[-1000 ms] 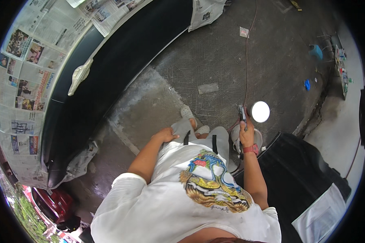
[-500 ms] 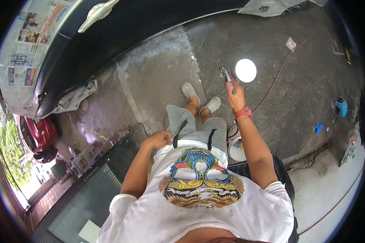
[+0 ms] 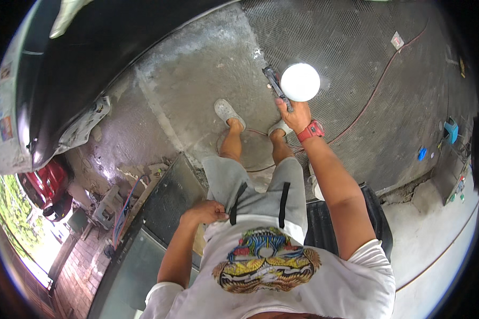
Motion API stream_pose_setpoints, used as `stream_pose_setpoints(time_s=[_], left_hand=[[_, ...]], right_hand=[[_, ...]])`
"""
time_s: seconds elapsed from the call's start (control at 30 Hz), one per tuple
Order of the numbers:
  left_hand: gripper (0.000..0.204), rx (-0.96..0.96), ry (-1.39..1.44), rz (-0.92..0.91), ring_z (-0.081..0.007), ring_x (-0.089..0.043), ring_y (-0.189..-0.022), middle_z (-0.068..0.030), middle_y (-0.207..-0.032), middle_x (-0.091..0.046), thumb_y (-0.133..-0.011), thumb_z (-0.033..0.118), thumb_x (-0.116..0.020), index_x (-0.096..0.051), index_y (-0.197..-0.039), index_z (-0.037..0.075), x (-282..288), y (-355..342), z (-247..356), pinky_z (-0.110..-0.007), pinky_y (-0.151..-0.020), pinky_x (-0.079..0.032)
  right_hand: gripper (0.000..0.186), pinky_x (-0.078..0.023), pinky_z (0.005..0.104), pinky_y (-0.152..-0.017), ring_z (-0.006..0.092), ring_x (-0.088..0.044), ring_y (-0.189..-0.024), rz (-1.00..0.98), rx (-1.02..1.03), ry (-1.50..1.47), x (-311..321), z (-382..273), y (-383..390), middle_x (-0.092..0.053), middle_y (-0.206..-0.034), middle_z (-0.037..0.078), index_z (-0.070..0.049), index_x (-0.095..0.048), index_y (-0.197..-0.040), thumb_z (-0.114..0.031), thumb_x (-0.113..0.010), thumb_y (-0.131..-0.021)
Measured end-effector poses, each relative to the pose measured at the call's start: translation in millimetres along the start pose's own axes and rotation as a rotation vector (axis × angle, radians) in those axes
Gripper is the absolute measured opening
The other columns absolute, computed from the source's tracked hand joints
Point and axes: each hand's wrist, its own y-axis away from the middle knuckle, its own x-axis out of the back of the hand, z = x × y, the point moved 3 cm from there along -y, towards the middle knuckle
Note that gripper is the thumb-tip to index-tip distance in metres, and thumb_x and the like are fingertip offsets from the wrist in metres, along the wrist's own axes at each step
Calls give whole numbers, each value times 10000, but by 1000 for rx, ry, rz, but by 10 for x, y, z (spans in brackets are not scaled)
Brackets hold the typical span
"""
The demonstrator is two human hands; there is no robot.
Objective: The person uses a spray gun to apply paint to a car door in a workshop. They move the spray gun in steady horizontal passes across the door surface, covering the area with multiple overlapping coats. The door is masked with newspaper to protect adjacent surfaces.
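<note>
My right hand (image 3: 297,115) is stretched out ahead, closed around the grip of a spray gun (image 3: 275,84) with a round white cup (image 3: 300,82) on top. The gun's dark front end points away from me, toward the black car body panel (image 3: 106,42). At my waist, my left hand (image 3: 203,212) has its fingers curled in against the grey shorts (image 3: 226,183), beside a black drawstring. What those fingers hold, if anything, is hidden.
Newspaper (image 3: 82,125) masks parts of the car. A red hose (image 3: 375,95) runs over the ridged dark floor. Beside me stand a glass-topped dark panel (image 3: 167,199) on the left and a black covered object (image 3: 375,215) on the right. A red car (image 3: 45,186) is farther left.
My right hand has carried the spray gun forward and to the left. My feet have stepped apart, and the car panel looks nearer. The left hand stays at the waist.
</note>
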Motion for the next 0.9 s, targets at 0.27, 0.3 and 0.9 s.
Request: stream_pose_setpoints(time_s=[0.27,0.3,0.9], left_hand=[[411,-174,-24,392,-329,-655,-1023,-124,-1056,-709,-971,496,-673,-733,-1118,117,705,-658,-691,-470,-951,-479],[412,-192,-70,433,-323,-640,-1085,-109,-1114,-702,-971,496,-671,-725,-1158,133,788,-811,-782,-479,-1010,-455],[407,-125,-235,599,-237,-458,-1434,-47,-1418,-593,-979,425,-634,-700,-1275,155,1194,-2055,-900,-599,-1286,-119]], right_hand=[[419,-547,500,-864,426,-702,-962,-42,-28,-26,-1479,494,-449,-750,-1049,212,-47,-748,-1137,-419,-680,-958],[423,-548,502,-864,424,-703,-962,-43,-4,-19,-1662,535,-544,-751,-1045,211,-47,-750,-1132,-427,-675,-960],[552,-558,506,-834,430,-704,-917,23,84,-297,-4102,1091,-1898,-742,-998,225,-32,-746,-1107,-554,-614,-983]])
